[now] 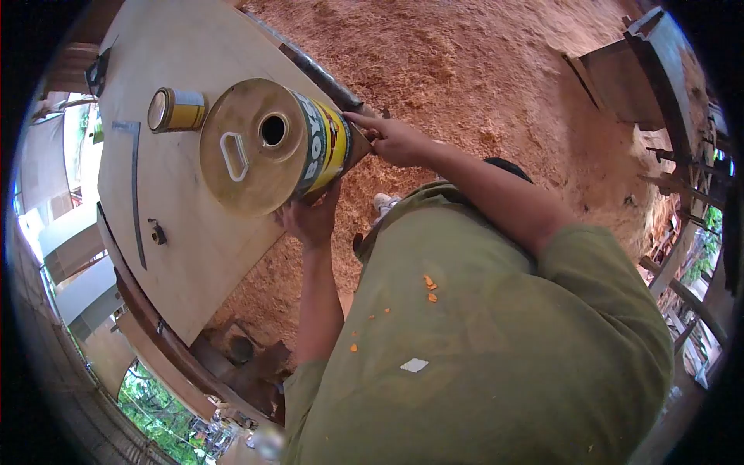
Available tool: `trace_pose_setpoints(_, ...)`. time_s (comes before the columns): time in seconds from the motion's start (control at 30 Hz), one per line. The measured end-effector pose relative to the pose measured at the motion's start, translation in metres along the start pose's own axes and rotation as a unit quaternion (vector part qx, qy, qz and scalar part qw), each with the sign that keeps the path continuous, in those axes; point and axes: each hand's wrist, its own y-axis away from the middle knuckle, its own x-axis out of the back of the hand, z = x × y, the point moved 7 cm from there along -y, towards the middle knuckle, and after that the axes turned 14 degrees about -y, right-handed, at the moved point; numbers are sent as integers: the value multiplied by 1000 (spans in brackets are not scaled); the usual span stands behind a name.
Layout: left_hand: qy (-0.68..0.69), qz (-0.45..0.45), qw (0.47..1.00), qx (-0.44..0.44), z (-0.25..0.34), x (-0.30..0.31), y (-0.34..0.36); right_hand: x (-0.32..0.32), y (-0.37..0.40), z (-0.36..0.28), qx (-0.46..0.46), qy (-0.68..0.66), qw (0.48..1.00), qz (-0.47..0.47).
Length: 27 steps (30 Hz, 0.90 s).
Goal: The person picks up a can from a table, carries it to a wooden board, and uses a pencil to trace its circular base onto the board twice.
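A large metal can (256,182) with a gold top, a round open spout and a pale folding handle stands over the edge of a wooden board (178,279). Its yellow and green label faces my body. My left hand (310,221) is wrapped against the lower side of the can, its fingertips partly hidden behind it. On the far side my right hand (395,142) grips the can near its brown base, index finger stretched along it. Beside the can's top lies a smaller can (177,110) with a yellow and white label.
On the board are a dark metal carpenter's square (138,194) and a small dark object (157,232). A dark pipe-like bar (310,66) runs along the board's far edge. Reddish sawdust-like ground (465,77) spreads beyond. Wooden boards (620,81) stand at upper right.
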Motion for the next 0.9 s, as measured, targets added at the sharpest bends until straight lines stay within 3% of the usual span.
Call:
trace_pose_setpoints(0.1,-25,-28,999,15,-2,-2,2,-1,0,-4,6,-2,1000,-7)
trace_pose_setpoints(0.17,-4,-28,1000,6,-4,-4,0,1,-1,-5,-78,-71,994,-42)
trace_pose_setpoints(0.2,-4,-27,1000,5,-5,-5,0,1,-8,5,-77,-71,994,-41)
trace_pose_setpoints(0.27,18,-39,999,0,-5,-8,-1,-1,-22,7,27,-205,977,-46)
trace_pose_setpoints(0.3,19,-40,999,-2,-4,-9,-1,-2,-23,11,27,-205,977,-44)
trace_pose_setpoints(0.37,12,-18,1000,-5,-1,-5,-1,-1,-20,10,49,-70,996,-8)
trace_pose_setpoints(0.47,33,2,999,-17,3,-3,-5,0,-14,6,-3,-82,997,-9)
trace_pose_setpoints(0.67,-25,-18,999,-24,-1,-11,4,7,3,-9,-19,-121,992,-27)
trace_pose_setpoints(0.7,-28,-21,999,-18,-7,-17,7,4,-2,-7,44,-158,986,-23)
trace_pose_setpoints(0.77,88,-71,994,-11,-15,-30,15,4,2,1,25,-179,983,-36)
trace_pose_setpoints(0.8,81,-76,994,-2,-15,-31,19,4,2,0,12,-197,979,-44)
trace_pose_setpoints(0.87,279,-165,943,75,-17,-45,30,2,-4,14,-5,-193,979,-60)
trace_pose_setpoints(0.9,311,-208,924,75,-16,-49,35,4,-3,10,-8,-182,982,-57)
